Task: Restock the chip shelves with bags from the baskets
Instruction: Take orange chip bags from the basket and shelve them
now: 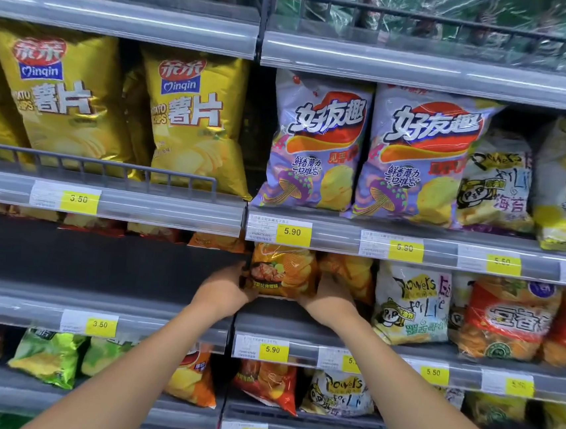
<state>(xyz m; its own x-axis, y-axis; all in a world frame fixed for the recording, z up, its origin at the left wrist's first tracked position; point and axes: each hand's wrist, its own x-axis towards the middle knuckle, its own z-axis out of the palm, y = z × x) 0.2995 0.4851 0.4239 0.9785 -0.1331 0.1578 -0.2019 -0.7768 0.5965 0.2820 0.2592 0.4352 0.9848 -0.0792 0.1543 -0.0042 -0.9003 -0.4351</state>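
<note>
An orange-and-black chip bag (281,271) stands upright at the left end of the middle right-hand shelf (298,330), just under the 5.90 price tag. My left hand (224,286) grips its lower left edge. My right hand (330,296) holds its lower right edge. Both arms reach up from the bottom of the view. Another orange bag (350,276) sits right behind and beside it. No basket is in view.
The middle left shelf (93,306) is dark and mostly bare. Yellow chip bags (194,119) and purple mushroom bags (316,145) fill the shelf above. White Powers bags (411,306) and red-orange bags (506,319) stand to the right. Green and orange bags lie on the lower shelf.
</note>
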